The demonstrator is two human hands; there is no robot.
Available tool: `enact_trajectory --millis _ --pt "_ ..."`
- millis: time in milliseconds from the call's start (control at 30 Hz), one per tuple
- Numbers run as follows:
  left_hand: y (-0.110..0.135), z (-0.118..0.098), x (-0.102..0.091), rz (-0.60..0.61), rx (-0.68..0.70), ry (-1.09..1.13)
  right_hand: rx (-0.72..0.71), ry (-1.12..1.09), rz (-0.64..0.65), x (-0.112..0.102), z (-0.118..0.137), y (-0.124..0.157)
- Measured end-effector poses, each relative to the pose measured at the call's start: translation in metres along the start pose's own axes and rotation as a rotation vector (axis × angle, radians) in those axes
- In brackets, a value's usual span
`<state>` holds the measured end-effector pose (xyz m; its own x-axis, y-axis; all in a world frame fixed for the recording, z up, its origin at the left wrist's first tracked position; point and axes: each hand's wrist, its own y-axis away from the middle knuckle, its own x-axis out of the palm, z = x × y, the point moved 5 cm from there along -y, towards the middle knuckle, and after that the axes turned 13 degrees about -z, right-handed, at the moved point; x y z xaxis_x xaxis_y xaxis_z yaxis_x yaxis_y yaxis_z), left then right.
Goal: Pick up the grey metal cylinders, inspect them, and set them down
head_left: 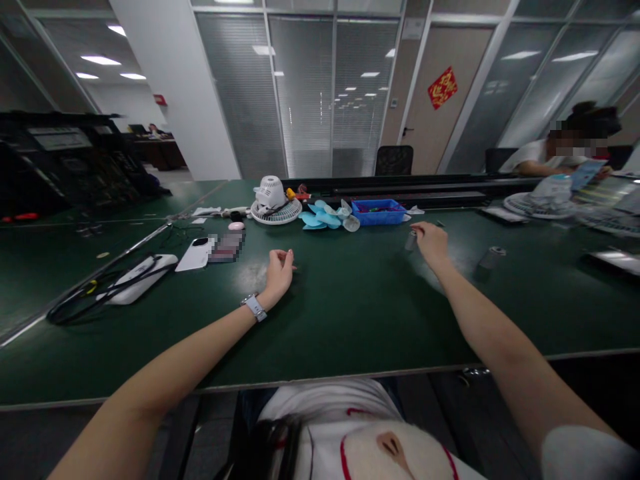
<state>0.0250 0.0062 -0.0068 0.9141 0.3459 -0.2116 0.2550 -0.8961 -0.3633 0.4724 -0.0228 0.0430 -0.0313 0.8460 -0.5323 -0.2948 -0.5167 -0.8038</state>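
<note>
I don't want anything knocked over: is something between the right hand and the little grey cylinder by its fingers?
No, nothing visible stands between the right hand and the grey cylinder: the fingertips are right at its top, though blur hides whether they grip it. The blue tray sits farther back, to the left.

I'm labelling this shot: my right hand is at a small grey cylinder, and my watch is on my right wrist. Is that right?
Not quite: the head view shows your watch on your left wrist. Your right hand is indeed at a small grey cylinder.
</note>
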Motion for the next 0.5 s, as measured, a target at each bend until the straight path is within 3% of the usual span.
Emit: enact_trajectory --millis 233,500 --pt "-0.0002 0.0012 -0.0004 -0.004 -0.007 0.011 -0.017 0.017 0.022 0.0004 0.0011 0.0018" --pt "0.0002 0.0004 -0.0008 0.003 -0.014 -0.004 0.064 0.112 0.051 -0.0017 0.0057 0.0050"
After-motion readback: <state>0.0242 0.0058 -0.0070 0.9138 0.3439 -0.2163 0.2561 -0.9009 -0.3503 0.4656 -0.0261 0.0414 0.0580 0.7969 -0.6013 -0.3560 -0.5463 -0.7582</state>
